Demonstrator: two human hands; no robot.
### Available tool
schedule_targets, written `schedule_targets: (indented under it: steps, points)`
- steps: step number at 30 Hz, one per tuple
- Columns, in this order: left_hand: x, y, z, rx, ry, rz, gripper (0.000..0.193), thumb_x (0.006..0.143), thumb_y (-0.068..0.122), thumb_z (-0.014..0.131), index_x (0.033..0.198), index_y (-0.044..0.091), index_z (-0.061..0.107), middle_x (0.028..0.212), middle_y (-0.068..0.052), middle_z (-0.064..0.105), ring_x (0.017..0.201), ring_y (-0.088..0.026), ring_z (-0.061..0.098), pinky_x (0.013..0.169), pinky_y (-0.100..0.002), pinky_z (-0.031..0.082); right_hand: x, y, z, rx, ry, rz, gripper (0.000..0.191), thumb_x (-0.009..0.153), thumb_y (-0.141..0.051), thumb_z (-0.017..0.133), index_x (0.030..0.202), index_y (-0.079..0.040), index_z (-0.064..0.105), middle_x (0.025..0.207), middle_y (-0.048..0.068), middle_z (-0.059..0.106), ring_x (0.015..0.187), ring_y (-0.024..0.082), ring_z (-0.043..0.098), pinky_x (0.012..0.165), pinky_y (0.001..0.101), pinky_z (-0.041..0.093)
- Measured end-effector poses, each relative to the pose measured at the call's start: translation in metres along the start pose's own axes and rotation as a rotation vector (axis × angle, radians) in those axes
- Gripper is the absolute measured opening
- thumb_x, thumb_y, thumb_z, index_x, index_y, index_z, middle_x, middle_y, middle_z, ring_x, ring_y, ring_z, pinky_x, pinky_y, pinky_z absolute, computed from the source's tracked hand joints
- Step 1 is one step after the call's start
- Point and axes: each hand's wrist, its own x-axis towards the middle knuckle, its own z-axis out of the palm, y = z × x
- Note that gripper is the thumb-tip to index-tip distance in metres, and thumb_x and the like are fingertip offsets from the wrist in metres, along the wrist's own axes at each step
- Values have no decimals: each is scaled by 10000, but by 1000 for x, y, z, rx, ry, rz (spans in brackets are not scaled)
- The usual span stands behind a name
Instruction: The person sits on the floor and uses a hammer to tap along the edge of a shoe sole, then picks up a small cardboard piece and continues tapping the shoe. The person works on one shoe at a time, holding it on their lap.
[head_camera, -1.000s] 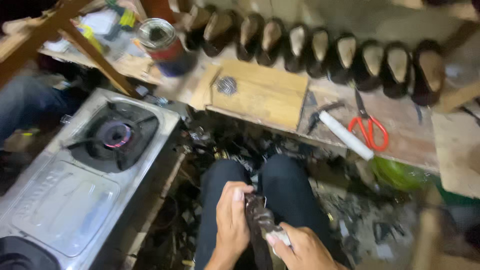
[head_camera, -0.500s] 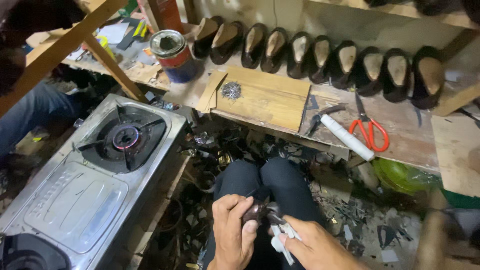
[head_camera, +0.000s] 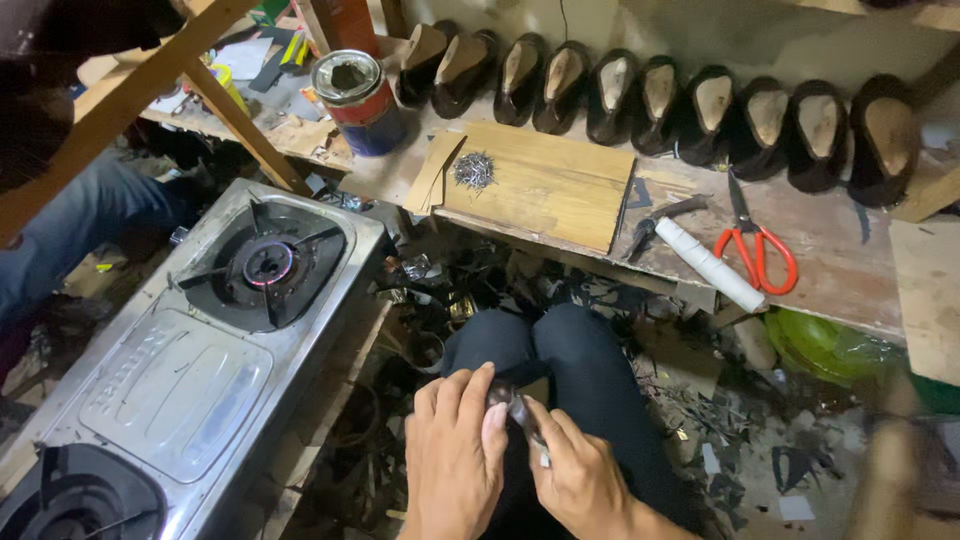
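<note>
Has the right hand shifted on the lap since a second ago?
Cannot tell. The head camera tilted, so everything shifted. Against the knees, the right hand sits where it was, beside the left hand on the dark piece.

Open red-and-blue labelled tin can (head_camera: 357, 100) on bench, perhaps yellow packets (head_camera: 290, 50) behind

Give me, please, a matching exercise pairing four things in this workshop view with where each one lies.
Things:
1. scissors
2. pile of small nails
3. tin can
4. lit burner

Places:
A. on the wooden board
B. on the steel stove, left of the knees
C. right part of the bench, beside the white roll
D. left end of the bench, before the shoe row

Pairs: 1-C, 2-A, 3-D, 4-B
</note>
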Motion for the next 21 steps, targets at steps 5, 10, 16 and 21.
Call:
schedule_targets:
  steps: [5, 10, 16, 21]
  points:
    - [3, 6, -5, -150, -20, -4, 377, 925, 131, 592, 1282, 10, 608, 1224, -165, 627, 1130, -380, 568, 879, -448, 527, -1, -10, -8, 35, -82, 93, 604, 794, -5, 678, 1381, 12, 538, 952, 186, 669, 721, 397, 718, 593, 438, 582]
    - [-6, 15, 3, -107, 32, 35, 411, 858, 123, 604, 1250, -1, 604, 1191, -165, 639, 1117, -399, 575, 840, -442, 530, 7, -24, -52, 100, -456, 291, 671, 829, -74, 702, 1466, -31, 498, 1006, 197, 652, 754, 422, 702, 615, 488, 547]
    - [0, 5, -1, -172, 12, 26, 311, 931, 100, 603, 1230, 25, 641, 1203, -145, 667, 1108, -372, 596, 890, -449, 534, 0, -21, -23, 10, -234, 181, 574, 835, -80, 652, 1384, 17, 513, 1027, 222, 680, 750, 407, 719, 629, 457, 583]
    - [-7, -1, -7, -150, -18, 52, 340, 898, 58, 614, 1234, 10, 633, 1205, -152, 664, 1127, -383, 616, 857, -433, 551, -19, -7, -11, 293, -363, 351, 518, 854, -112, 643, 1362, -31, 578, 928, 189, 739, 810, 359, 753, 687, 419, 581]
